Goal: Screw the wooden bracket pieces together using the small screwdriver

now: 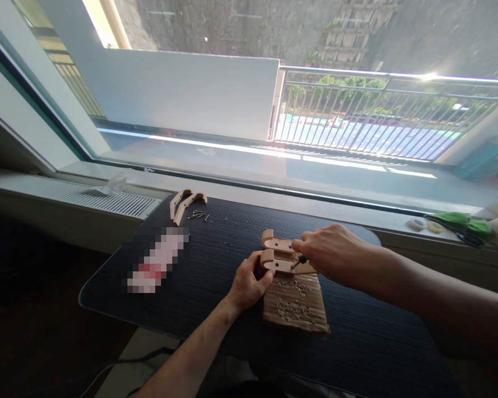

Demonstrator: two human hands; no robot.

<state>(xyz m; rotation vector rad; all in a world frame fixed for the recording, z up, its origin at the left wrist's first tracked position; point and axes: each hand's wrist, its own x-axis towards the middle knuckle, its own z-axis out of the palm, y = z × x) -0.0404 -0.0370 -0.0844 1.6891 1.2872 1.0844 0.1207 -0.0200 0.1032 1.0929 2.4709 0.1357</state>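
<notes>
My right hand (334, 249) is closed around a screwdriver (301, 259), most of it hidden in the fist. Its tip meets a hole in a pale wooden hook-shaped piece (283, 266) with rounded end and drilled holes. Against that rounded end, the fingers and thumb of my left hand (249, 282) are gripping. Just behind lies a second, similar wooden piece (277, 242), partly covered by my right hand. Both pieces rest at the far side of a ribbed brown cardboard pad (296, 307), whose surface is pitted with many small holes.
At the table's far left lie two curved wooden pieces (185, 205) and several loose screws (198, 214). A blurred-out pink and white item (160, 260) is nearer on the dark table (207, 287). Tape rolls (434, 227) and a green cloth (460, 222) sit on the right window sill.
</notes>
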